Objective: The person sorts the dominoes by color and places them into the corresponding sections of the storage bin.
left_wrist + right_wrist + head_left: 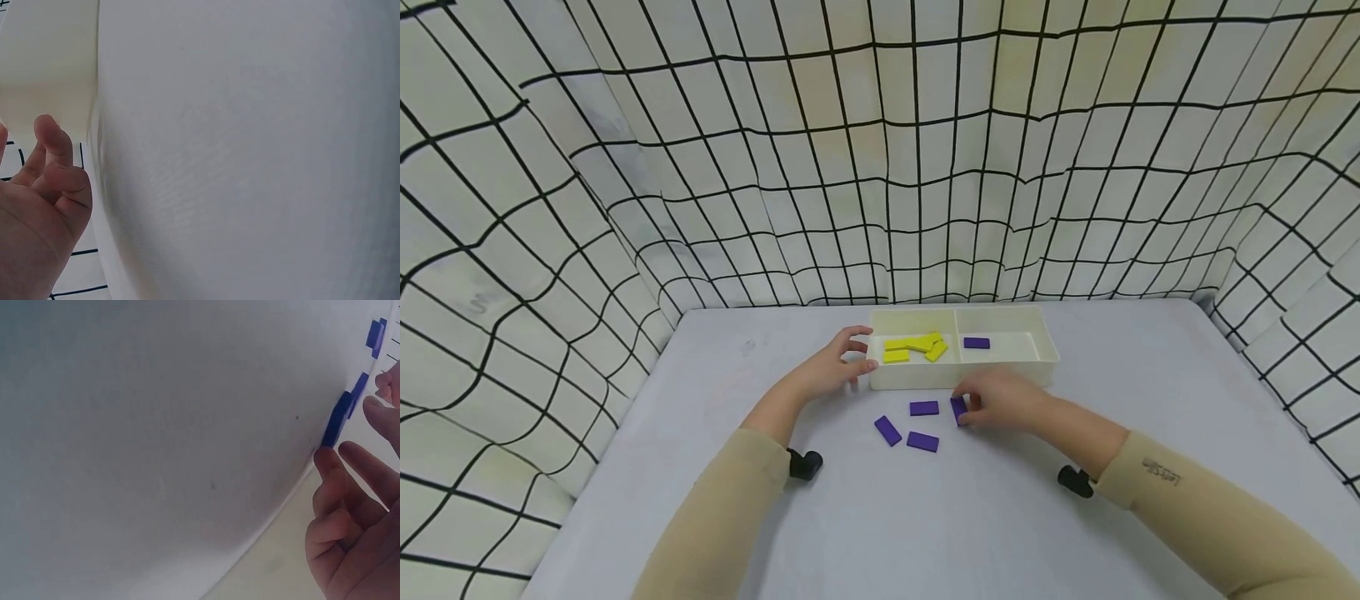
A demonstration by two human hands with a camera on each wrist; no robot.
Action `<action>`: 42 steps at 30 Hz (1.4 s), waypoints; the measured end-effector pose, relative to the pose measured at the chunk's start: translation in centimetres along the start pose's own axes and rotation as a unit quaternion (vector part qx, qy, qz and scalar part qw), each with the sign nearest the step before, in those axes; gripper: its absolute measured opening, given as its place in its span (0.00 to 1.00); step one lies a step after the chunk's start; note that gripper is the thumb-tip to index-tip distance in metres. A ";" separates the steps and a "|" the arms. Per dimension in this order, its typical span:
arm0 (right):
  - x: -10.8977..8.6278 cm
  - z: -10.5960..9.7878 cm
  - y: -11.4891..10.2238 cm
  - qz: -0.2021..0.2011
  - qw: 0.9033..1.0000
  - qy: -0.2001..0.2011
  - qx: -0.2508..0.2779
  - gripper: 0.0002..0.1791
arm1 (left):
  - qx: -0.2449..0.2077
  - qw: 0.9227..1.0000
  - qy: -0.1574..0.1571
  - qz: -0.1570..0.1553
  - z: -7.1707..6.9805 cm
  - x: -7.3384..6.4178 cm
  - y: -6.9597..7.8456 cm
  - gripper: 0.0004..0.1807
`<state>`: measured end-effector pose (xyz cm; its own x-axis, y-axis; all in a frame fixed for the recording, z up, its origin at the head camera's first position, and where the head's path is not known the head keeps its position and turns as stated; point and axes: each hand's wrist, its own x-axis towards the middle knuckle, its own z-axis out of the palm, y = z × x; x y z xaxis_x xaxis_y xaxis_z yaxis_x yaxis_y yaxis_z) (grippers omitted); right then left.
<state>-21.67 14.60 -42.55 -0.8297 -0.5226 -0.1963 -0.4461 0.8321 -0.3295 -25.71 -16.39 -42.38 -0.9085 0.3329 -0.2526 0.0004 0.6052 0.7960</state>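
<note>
A cream two-compartment box [891, 379] stands on the table. Several yellow blocks [896, 357] lie in its left compartment, one purple block [977, 342] in the right. My left hand [831, 364] touches the box's left end, thumb at the front corner and fingers bent loosely. Before the right compartment my right hand [1003, 400] reaches over a purple block [958, 410]. In the right wrist view, a fingertip [322, 456] meets one end of this block [336, 419], while the thumb [373, 407] stands a little off it.
Three more purple blocks [922, 442] lie on the white table [970, 525] in front of the box, left of my right hand. A black grid net [917, 175] over pale walls surrounds the table at the back and sides.
</note>
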 end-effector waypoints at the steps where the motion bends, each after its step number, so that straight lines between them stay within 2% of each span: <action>1: 0.0 0.2 0.0 0.002 1.000 0.000 0.000 0.21 | 0.000 1.000 -0.001 0.001 0.0 0.0 0.0 0.39; 12: 0.1 0.6 -0.8 0.022 1.000 0.003 -0.009 0.27 | -0.001 1.000 0.001 0.001 0.1 0.0 0.0 0.38; 25: 0.1 0.8 -1.1 0.029 0.999 -0.005 -0.033 0.24 | 0.000 1.000 0.007 0.000 0.1 0.0 -0.1 0.38; 42: -0.5 0.4 -1.1 0.024 0.999 -0.022 -0.040 0.21 | 0.002 1.000 0.002 0.003 0.1 0.0 -0.1 0.38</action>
<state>-20.58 13.86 -42.47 -0.8363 -0.4878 -0.2504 -0.4329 0.8676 -0.2447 -25.71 -16.36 -42.54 -0.9104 0.3334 -0.2451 0.0082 0.6067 0.7949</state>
